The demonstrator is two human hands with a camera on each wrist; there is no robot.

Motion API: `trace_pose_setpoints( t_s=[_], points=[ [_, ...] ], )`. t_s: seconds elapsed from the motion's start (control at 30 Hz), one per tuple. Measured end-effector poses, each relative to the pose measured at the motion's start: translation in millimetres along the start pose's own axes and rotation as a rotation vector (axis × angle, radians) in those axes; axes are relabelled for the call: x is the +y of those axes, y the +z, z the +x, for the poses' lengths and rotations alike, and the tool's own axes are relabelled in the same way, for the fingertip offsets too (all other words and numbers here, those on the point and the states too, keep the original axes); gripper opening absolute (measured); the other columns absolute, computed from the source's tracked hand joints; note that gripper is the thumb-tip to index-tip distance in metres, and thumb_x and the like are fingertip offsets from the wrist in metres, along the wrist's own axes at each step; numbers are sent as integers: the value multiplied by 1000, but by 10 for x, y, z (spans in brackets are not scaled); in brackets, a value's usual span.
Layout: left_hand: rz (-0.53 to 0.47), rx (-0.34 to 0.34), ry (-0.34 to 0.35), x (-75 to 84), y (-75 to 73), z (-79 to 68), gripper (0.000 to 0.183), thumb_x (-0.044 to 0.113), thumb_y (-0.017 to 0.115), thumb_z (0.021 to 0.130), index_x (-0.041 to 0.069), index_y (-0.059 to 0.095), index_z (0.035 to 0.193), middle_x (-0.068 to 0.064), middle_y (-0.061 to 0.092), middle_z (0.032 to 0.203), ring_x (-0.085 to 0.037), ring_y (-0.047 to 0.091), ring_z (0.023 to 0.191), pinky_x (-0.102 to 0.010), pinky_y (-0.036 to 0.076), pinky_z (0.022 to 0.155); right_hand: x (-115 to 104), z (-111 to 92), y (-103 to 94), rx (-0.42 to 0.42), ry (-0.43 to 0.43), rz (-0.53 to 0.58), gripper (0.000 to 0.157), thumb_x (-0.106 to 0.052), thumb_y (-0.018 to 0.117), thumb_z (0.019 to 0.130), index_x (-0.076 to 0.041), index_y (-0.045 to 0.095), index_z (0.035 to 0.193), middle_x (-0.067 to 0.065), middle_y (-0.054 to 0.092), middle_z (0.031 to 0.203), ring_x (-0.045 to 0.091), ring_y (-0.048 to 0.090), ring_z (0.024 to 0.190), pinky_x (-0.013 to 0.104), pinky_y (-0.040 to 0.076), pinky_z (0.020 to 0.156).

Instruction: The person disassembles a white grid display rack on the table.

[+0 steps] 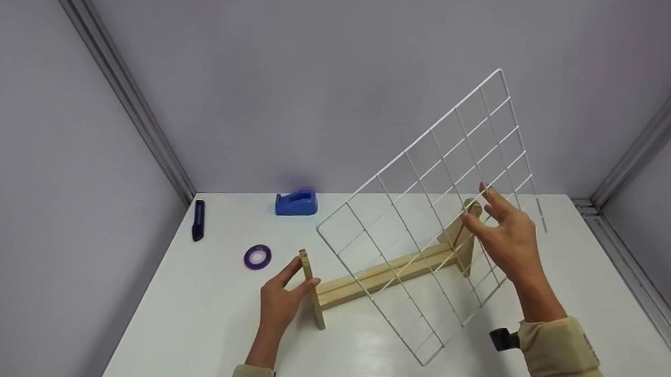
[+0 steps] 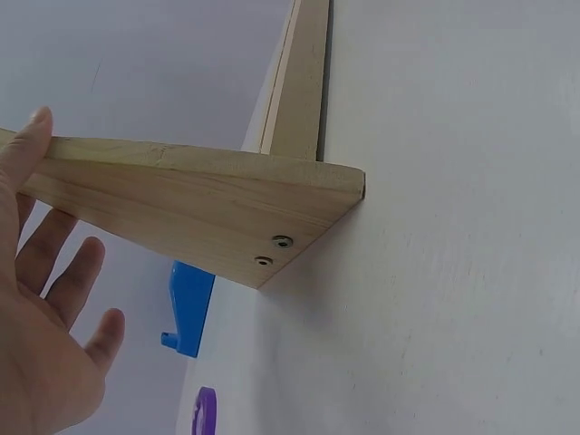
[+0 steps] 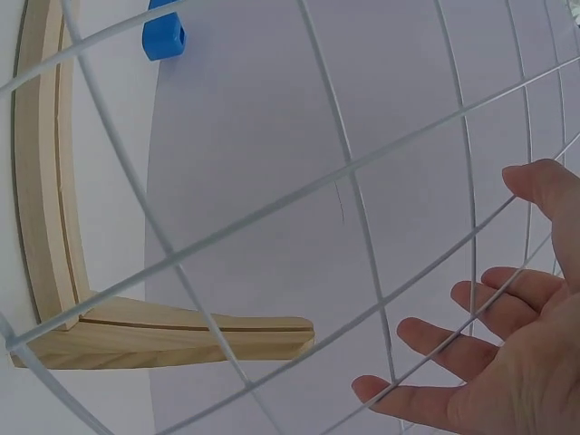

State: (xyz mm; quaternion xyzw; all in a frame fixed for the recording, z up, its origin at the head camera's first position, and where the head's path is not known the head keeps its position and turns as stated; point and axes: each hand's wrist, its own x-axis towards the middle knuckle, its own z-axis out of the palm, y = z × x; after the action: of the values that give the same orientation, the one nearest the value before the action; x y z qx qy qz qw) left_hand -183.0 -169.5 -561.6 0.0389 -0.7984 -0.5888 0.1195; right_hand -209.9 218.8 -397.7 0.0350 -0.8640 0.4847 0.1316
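Observation:
A pale wooden stand has a grooved crossbar (image 1: 387, 275) between two upright side boards. My left hand (image 1: 279, 301) pinches the upper end of the left side board (image 2: 190, 195) between thumb and fingers, the other fingers spread below it. Two bolt heads (image 2: 283, 242) show on that board's outer face. With my right hand (image 1: 505, 237) I hold a white wire grid panel (image 1: 430, 130), thumb and fingers at its wires. The panel is tilted, one corner up, in front of the crossbar. The right side board (image 3: 181, 344) also has a groove along its edge.
Behind the stand sits a blue tape dispenser (image 1: 296, 205). A purple tape roll (image 1: 247, 257) lies left of the stand, and a dark utility knife (image 1: 198, 220) rests near the white table's (image 1: 191, 319) back left corner. Grey walls (image 1: 318, 84) enclose the table.

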Motion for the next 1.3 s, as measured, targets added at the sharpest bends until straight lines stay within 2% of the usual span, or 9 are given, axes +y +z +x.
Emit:
trace_pose_setpoints(
  t_s=[0.23,0.47,0.7,0.87,1.0,1.03,1.13,1.23,1.3],
  points=[
    [-23,16,-3,-11,-4,-18,70,39,87,79,19,61,141,3,64,140,-25,52,141,-51,36,122,90,-21,2,-20,4,-36,69,-26,70,96,-15,38,157,15,41,160,42,44,144,63,46,108],
    [-13,24,5,-10,-15,-40,69,39,86,80,18,61,141,2,64,141,-25,53,140,-51,37,121,170,-33,24,-26,16,-65,70,-24,68,97,-15,36,158,23,44,156,47,45,141,65,48,104],
    [-10,58,-9,6,-45,-75,69,38,86,80,18,61,141,2,64,141,-25,53,140,-52,37,121,222,-36,41,-41,30,-94,71,-23,67,96,-13,34,159,20,43,157,47,44,142,61,50,103],
    [-5,82,-16,-7,-41,-101,69,39,87,79,20,62,140,2,64,139,-25,53,140,-53,38,120,283,-50,55,-62,31,-136,73,-27,69,96,-11,34,158,33,47,149,53,46,137,59,51,98],
    [-18,111,-13,-10,-31,-117,68,37,88,78,19,63,139,1,65,138,-25,53,139,-52,38,120,327,-63,62,-73,18,-162,74,-29,68,97,-11,33,159,35,47,148,55,47,135,63,50,100],
    [-26,118,-10,-12,-26,-119,68,37,88,78,18,64,138,0,66,138,-26,53,139,-53,37,120,336,-66,63,-71,18,-166,73,-29,68,97,-11,33,159,35,47,148,55,53,128,62,51,98],
    [-54,139,-11,-14,-10,-121,67,35,89,77,17,65,137,-2,67,136,-26,55,138,-51,38,120,358,-74,61,-68,15,-185,73,-29,68,97,-9,34,158,35,48,147,55,55,124,61,51,97],
    [-88,157,-14,-9,8,-128,64,30,89,77,15,66,135,-5,68,134,-27,58,134,-48,41,118,381,-79,64,-78,20,-189,74,-28,69,96,-9,35,158,36,48,146,55,54,126,59,50,95],
    [-101,167,-23,1,16,-134,63,26,89,78,13,66,135,-7,68,133,-28,61,131,-46,44,116,403,-80,68,-92,23,-187,75,-30,69,96,-9,34,158,36,46,147,54,47,135,62,48,100]
  ],
)
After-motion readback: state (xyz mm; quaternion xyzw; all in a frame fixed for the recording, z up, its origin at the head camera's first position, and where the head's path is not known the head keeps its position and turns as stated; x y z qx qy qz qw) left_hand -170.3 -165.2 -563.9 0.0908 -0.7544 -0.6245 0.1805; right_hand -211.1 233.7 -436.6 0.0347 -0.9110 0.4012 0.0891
